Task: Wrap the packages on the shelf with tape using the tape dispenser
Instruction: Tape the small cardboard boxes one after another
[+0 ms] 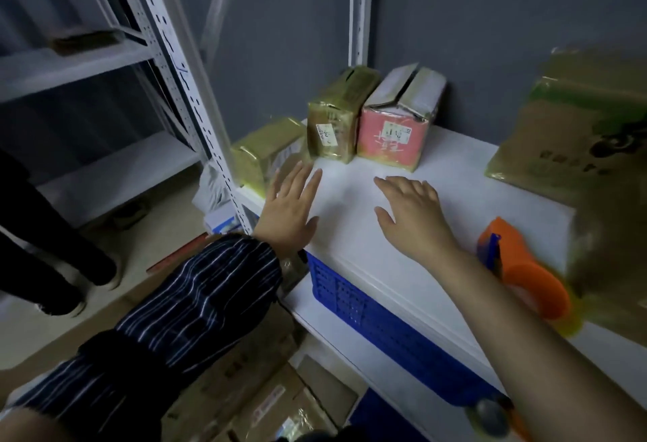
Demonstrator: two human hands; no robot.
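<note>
**Between packages: both hands free over the shelf**

Left hand (290, 203) and right hand (409, 214) reach flat over the white shelf (455, 179), fingers straight and spread, holding nothing. Whether the palms touch the surface cannot be told. The orange dispenser (521, 266) lies unheld on the shelf, just beside the right forearm. At the back wall a tan package (332, 119) and a pink box (395, 130) stand touching. A low package (261, 161) lies at the left edge, near the left fingertips, and a large package (577, 133), blurred, sits at the right.

The step appears to be choosing a package. The pink box, its top flaps gaping, looks the likeliest. The next move calls for drawing one package forward and taking up the dispenser.

White labels on the tan package and pink box, red marks on the pink face, and dark print on the large package are too blurred to read.
</note>
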